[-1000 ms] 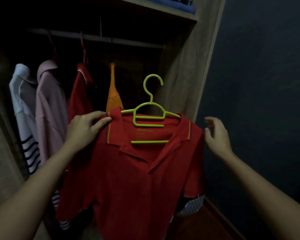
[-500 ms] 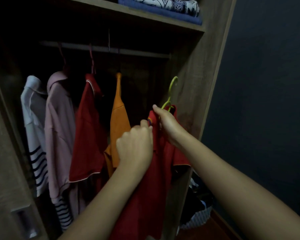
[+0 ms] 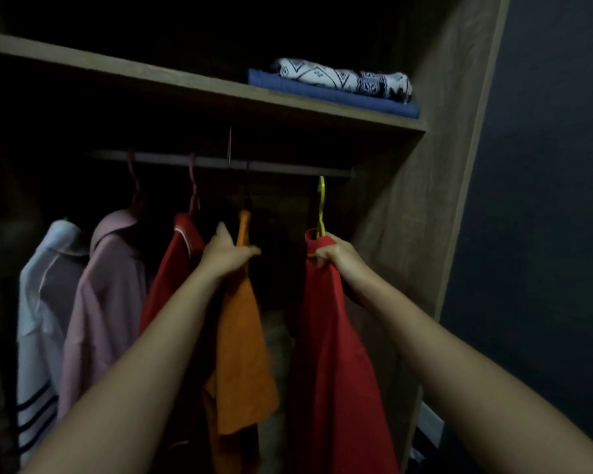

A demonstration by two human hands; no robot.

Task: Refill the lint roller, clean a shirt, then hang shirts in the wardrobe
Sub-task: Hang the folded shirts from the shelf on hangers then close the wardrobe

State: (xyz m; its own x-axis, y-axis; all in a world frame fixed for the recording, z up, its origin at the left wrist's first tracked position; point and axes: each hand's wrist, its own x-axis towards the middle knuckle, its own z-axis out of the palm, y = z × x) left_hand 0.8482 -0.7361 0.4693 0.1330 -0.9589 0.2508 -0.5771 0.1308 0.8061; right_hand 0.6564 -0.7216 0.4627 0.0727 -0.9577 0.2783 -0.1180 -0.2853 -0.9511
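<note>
A red polo shirt [image 3: 332,354] hangs edge-on from a lime green hanger [image 3: 321,206], whose hook reaches up to the dark rail [image 3: 288,167] near its right end. My right hand [image 3: 336,254] grips the shirt's collar just under the hook. My left hand [image 3: 228,251] rests on the shoulder of an orange shirt [image 3: 245,354] that hangs to the left, fingers closed around its top. A dark gap separates the orange and red shirts.
Further left on the rail hang another red shirt [image 3: 170,278], a pink shirt [image 3: 103,302] and a white striped shirt [image 3: 38,319]. Folded cloths [image 3: 339,85] lie on the shelf [image 3: 185,87] above. The wardrobe's side panel [image 3: 425,217] stands close on the right.
The red shirt on its green hanger has risen to the rail at the right end. My left hand left it and moved onto the orange shirt. The view tilted upward.
</note>
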